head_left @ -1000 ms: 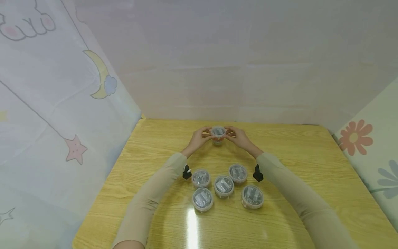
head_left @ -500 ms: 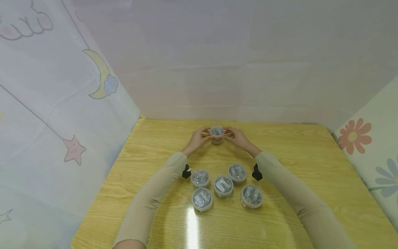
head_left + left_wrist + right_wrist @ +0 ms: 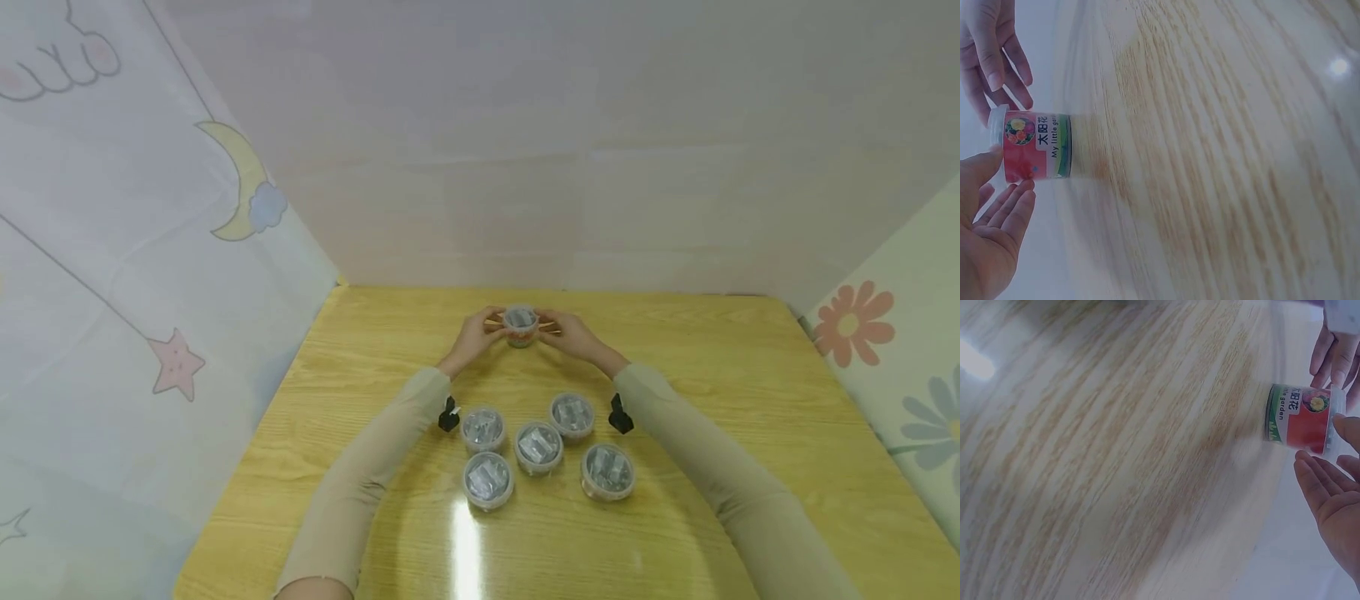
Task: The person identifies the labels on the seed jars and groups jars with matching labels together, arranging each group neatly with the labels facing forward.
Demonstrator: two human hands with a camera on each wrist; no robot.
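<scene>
A small lidded plastic tub (image 3: 521, 323) stands upright near the table's far edge. Its red and green label (image 3: 1029, 147) shows flowers and reads "My little garden"; a grey packet shows under the clear lid. My left hand (image 3: 474, 335) is at its left side, thumb by the lid and straight, relaxed fingers along the wall. My right hand (image 3: 573, 333) mirrors this on the right, its fingers (image 3: 1316, 478) extended and spread right at the tub's side.
Several similar tubs stand nearer me between my forearms, among them a front left tub (image 3: 488, 481) and a front right tub (image 3: 607, 472). Black wrist cameras hang below both sleeves. A pale wall sheet (image 3: 525, 208) rises behind the wooden table (image 3: 712, 350).
The tub between my hands has shifted slightly left. My right fingers have loosened and spread a little from their earlier pinch. The other tubs stay in place.
</scene>
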